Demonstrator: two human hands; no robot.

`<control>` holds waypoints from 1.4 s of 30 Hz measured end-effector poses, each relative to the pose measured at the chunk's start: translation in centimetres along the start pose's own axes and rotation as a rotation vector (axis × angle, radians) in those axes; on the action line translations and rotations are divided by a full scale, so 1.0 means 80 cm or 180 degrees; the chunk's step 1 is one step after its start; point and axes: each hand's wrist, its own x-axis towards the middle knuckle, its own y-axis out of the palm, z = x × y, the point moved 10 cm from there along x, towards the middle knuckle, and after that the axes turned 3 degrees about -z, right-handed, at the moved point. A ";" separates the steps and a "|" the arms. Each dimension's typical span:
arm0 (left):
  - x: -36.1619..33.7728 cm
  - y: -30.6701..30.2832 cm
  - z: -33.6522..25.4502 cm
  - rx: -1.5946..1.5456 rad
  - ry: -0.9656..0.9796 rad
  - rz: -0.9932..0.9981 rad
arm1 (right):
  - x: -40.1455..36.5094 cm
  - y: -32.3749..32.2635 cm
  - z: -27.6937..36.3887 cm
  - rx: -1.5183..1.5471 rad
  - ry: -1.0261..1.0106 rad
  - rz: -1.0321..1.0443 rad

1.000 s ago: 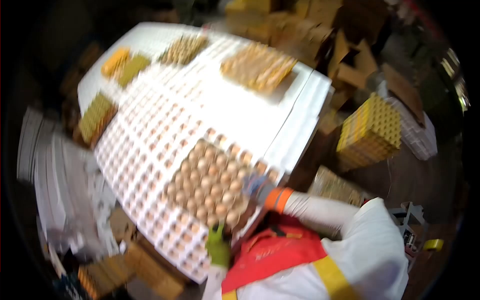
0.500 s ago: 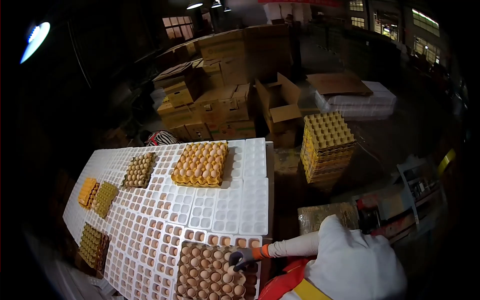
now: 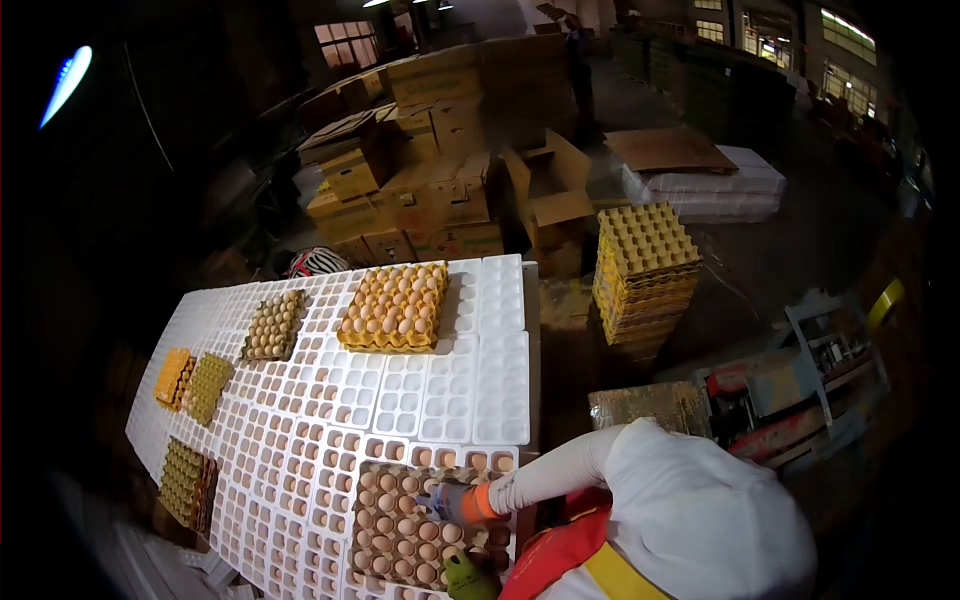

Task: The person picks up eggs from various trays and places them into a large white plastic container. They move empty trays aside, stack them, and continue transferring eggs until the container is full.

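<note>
My right hand (image 3: 445, 502), in a dark grey glove with an orange cuff, reaches over a tray of brown eggs (image 3: 385, 545) at the table's near right corner. Its fingers point down among the eggs and are blurred; whether one is held cannot be seen. My left hand (image 3: 470, 578), in a yellow-green glove, is at the tray's lower right edge with its fingers bent. What it holds, if anything, is hidden. The egg tray lies on white foam trays (image 3: 475, 390), whose pockets hold eggs in many places.
A yellow egg tray stack (image 3: 390, 345) and other egg trays (image 3: 272, 326) rest on the foam trays. Stacked yellow trays (image 3: 648, 240) stand right of the table. Cardboard boxes (image 3: 435, 200) and a white wrapped stack (image 3: 715, 190) lie beyond. A person (image 3: 575, 50) is at the back.
My right hand has moved left across the egg tray. My left hand has come into view at the bottom. The whole view has shifted slightly, so the table appears higher.
</note>
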 end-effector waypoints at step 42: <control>0.068 -0.050 -0.029 0.0251 -0.0350 0.0864 | -0.314 0.053 -0.245 0.2886 0.3908 -0.0305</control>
